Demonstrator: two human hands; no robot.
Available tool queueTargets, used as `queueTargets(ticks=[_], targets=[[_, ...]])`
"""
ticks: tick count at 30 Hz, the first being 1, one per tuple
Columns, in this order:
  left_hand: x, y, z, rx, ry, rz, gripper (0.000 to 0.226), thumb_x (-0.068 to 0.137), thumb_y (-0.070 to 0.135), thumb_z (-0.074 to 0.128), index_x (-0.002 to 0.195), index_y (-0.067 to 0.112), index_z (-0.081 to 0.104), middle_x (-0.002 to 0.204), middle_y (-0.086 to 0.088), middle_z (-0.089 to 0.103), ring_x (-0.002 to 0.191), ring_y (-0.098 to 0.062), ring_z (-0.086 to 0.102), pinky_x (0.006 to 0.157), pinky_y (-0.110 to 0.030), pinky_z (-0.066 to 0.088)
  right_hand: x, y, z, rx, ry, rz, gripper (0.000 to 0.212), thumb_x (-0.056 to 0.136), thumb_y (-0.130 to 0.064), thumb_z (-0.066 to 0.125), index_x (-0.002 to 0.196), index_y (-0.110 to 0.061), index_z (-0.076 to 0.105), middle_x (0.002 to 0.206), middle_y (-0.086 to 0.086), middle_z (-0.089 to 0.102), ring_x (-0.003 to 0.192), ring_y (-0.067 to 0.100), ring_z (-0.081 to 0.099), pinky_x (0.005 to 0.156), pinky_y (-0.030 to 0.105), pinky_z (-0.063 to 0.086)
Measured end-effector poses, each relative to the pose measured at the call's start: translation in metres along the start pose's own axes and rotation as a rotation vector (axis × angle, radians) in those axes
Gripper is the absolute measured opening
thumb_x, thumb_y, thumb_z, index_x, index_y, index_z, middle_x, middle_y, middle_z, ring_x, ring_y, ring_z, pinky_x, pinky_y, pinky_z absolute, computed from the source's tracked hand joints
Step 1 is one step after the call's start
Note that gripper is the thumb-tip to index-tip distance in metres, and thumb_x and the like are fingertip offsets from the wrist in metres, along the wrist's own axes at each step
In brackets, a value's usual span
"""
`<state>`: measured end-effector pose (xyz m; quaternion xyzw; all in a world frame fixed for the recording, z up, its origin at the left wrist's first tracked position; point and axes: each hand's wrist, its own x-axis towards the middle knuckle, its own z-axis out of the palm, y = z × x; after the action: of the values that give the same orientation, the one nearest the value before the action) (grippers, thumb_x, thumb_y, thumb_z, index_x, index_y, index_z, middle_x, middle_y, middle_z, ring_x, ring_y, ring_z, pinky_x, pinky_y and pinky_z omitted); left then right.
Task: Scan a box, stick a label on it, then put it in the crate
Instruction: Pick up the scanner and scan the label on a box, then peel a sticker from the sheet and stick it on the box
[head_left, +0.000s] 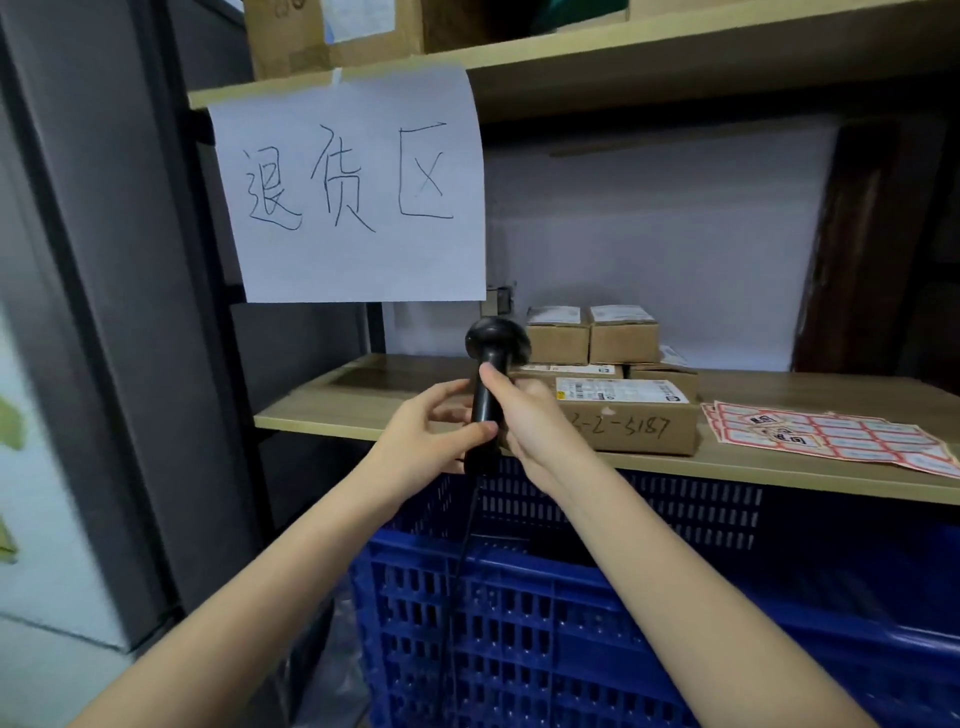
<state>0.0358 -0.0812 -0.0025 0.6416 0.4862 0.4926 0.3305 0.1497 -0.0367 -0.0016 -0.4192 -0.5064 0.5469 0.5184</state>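
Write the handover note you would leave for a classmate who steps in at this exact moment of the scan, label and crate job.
Right hand: grip closed around the handle of the black handheld barcode scanner.
Left hand: fingers also on the scanner handle, steadying it.
Brown cardboard boxes with white shipping labels sit stacked on the wooden shelf, just behind the scanner.
Sheets of red-bordered stickers lie on the shelf to the right of the boxes.
Blue perforated plastic crate stands below the shelf; no box visible in it.
Done: scanner picked up.
Left: scan a box, sticker it, put it in the crate.

Head camera looks down, close on shelf
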Motion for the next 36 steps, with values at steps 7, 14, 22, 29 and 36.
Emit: queueTargets(ticks=[7, 14, 22, 29, 36], targets=[[0.038, -0.016, -0.031, 0.025, -0.007, 0.047, 0.047, 0.084, 0.013, 0.064, 0.129, 0.023, 0.051, 0.076, 0.007, 0.061, 0.051, 0.004, 0.058, 0.075, -0.029, 0.056, 0.041, 0.000, 0.036, -0.152, 0.077, 0.029, 0.051, 0.089, -0.048, 0.045, 0.124, -0.012, 0.052, 0.093, 0.004, 0.062, 0.071, 0.012, 0.055, 0.051, 0.023, 0.038], [0.094, -0.033, -0.059, 0.081, -0.080, -0.048, 0.034, 0.080, 0.021, 0.066, 0.112, 0.011, 0.068, 0.086, -0.008, 0.073, 0.072, -0.018, 0.068, 0.082, -0.044, 0.058, 0.078, -0.001, 0.054, -0.334, 0.177, 0.066, 0.051, 0.091, -0.039, 0.042, 0.129, -0.007, 0.050, 0.122, 0.014, 0.061, 0.107, 0.032, 0.060, 0.086, 0.039, 0.048], [0.135, -0.053, -0.059, 0.005, -0.174, -0.170, 0.033, 0.082, 0.023, 0.066, 0.108, 0.003, 0.067, 0.097, -0.020, 0.072, 0.084, -0.032, 0.072, 0.071, -0.040, 0.061, 0.109, 0.008, 0.049, -0.274, 0.245, 0.015, 0.017, 0.086, -0.009, 0.050, 0.085, -0.002, 0.066, 0.087, 0.014, 0.059, 0.086, 0.023, 0.059, 0.074, 0.029, 0.050], [0.149, -0.061, -0.049, -0.039, -0.209, -0.193, 0.032, 0.083, 0.025, 0.064, 0.105, 0.002, 0.068, 0.079, -0.010, 0.067, 0.072, -0.023, 0.066, 0.060, -0.029, 0.058, 0.120, 0.012, 0.043, -0.267, 0.309, 0.035, 0.016, 0.089, -0.013, 0.048, 0.080, -0.008, 0.060, 0.083, 0.008, 0.060, 0.075, 0.015, 0.058, 0.063, 0.021, 0.049], [0.151, -0.065, -0.049, -0.035, -0.254, -0.171, 0.038, 0.086, 0.031, 0.060, 0.116, 0.006, 0.060, 0.101, -0.013, 0.067, 0.088, -0.026, 0.066, 0.076, -0.037, 0.056, 0.119, 0.013, 0.041, -0.210, 0.307, 0.061, 0.018, 0.091, -0.011, 0.043, 0.102, -0.003, 0.055, 0.081, 0.006, 0.058, 0.070, 0.012, 0.057, 0.072, 0.026, 0.054]])
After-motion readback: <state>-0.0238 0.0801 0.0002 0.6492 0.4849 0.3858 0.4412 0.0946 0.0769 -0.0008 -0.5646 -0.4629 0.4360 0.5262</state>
